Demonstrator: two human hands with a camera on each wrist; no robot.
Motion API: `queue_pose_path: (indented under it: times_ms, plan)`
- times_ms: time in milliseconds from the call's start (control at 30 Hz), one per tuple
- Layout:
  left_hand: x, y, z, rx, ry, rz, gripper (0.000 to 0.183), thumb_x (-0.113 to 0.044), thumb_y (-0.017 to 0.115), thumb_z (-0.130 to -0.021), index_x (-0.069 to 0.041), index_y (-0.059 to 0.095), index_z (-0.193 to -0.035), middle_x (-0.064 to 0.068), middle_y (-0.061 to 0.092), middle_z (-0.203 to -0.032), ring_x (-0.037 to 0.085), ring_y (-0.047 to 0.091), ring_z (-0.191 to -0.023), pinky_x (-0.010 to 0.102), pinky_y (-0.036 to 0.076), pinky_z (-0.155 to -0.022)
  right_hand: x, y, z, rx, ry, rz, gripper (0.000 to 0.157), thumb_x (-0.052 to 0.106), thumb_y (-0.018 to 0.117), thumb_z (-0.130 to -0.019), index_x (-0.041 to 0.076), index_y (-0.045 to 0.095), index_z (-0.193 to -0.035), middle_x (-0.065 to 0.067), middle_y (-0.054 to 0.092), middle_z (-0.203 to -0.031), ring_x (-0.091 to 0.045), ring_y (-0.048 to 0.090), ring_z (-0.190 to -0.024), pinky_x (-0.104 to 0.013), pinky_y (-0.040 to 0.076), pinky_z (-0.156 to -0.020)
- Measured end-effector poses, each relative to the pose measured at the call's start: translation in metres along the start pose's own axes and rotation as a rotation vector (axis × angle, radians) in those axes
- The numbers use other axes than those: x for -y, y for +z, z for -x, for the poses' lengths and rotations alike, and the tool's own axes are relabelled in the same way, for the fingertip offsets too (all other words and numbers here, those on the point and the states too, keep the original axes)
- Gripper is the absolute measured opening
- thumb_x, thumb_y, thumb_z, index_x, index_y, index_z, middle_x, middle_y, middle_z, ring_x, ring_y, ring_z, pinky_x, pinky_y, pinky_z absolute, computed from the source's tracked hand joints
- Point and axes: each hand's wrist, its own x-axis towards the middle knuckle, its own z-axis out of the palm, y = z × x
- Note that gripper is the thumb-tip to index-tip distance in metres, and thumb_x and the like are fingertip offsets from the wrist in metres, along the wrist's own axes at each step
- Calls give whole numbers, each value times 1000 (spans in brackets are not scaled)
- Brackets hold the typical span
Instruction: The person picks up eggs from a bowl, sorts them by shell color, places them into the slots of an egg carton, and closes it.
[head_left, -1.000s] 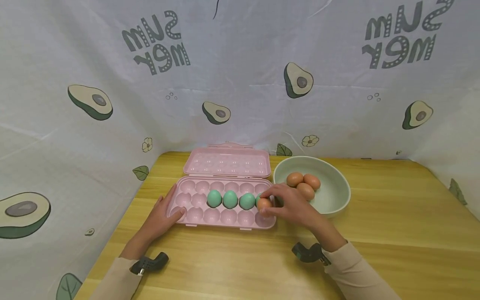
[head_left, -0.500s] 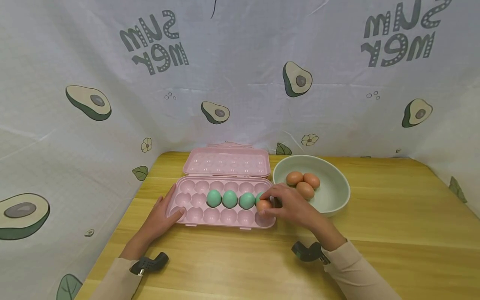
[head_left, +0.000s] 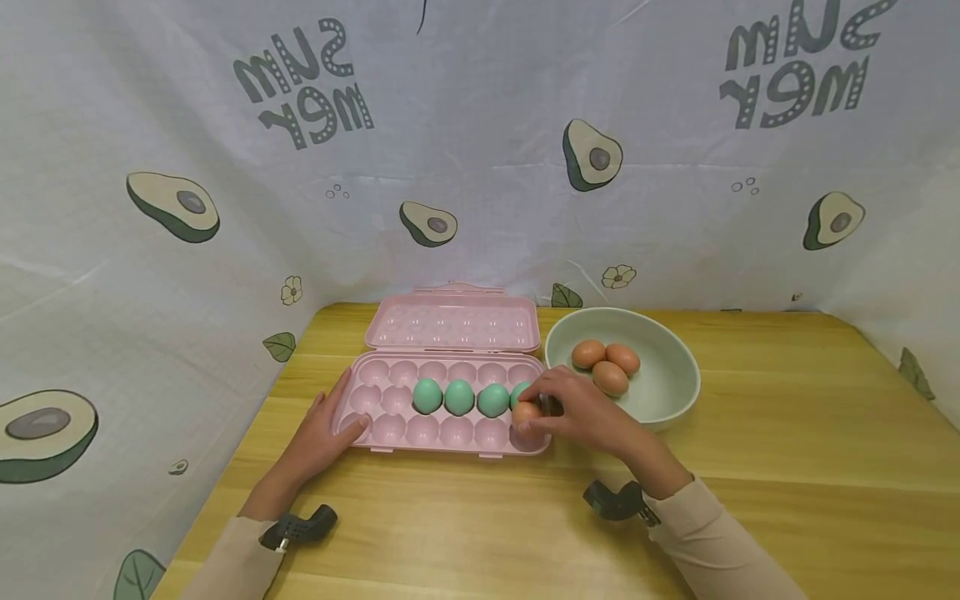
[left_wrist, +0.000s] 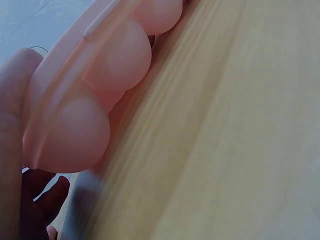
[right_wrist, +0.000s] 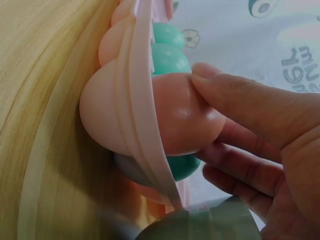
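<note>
A pink plastic egg tray [head_left: 438,430] lies on the table with its lid [head_left: 453,323] folded back. Several green eggs [head_left: 459,397] stand in its middle row. At the tray's front right corner my right hand [head_left: 581,408] pinches a brown egg [right_wrist: 182,112] between thumb and fingers. The egg sits low at the corner cup, its underside hidden by the rim. My left hand [head_left: 322,433] grips the tray's left end, thumb [left_wrist: 15,110] over the front rim and fingers along the outer side. Three brown eggs [head_left: 611,378] lie in a pale green bowl [head_left: 667,392].
The bowl stands close against the tray's right side, behind my right hand. Other cups in the tray's front and back rows hold no eggs. A white cloth [head_left: 487,150] printed with avocados hangs behind the wooden table [head_left: 480,517].
The brown egg and my right hand stay at the front right corner with hardly any movement. My left hand keeps its place; the head view shifts very slightly.
</note>
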Motion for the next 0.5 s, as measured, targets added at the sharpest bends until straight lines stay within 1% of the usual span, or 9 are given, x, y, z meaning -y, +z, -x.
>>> queue_pose_path:
  times_ms: [267, 500]
  plan:
    - [1, 1, 0, 0, 0, 1, 84, -42, 60, -90, -16, 16, -156, 27, 30, -151, 55, 12, -139, 72, 16, -106, 0, 0, 0, 3, -32, 25, 25, 23, 79, -79, 11, 72, -100, 6, 67, -96, -20, 55, -91, -31, 45, -80]
    - [1, 0, 0, -2, 11, 8, 84, -41, 61, -90, -14, 16, -156, 27, 30, -151, 54, 12, -139, 70, 15, -108, -1, 1, 0, 23, -25, 34, 24, 21, 79, -78, 13, 73, -100, 6, 66, -97, -17, 54, -94, -32, 45, -83]
